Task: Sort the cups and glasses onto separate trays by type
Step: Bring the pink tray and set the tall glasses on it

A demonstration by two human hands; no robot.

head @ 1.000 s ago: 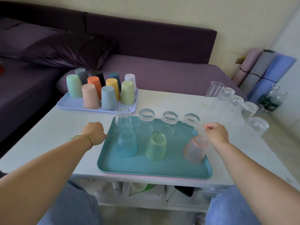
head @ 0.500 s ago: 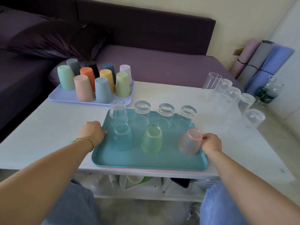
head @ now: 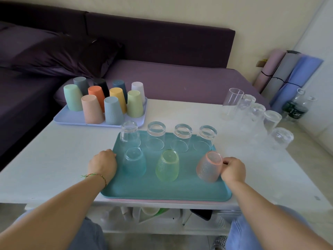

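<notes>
Teal tray (head: 162,192) sitting on white table (head: 45,159), left hand (head: 102,165) curling fingers on its left edge, right hand (head: 233,169) gripping its right edge, fingertips touching upturned pink glass (head: 209,166).

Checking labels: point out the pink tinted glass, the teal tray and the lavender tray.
pink tinted glass (head: 209,167), head view, on its textured side wall.
teal tray (head: 162,191), head view, on the bare floor near the front rim.
lavender tray (head: 72,117), head view, on the bare front left corner.
</notes>
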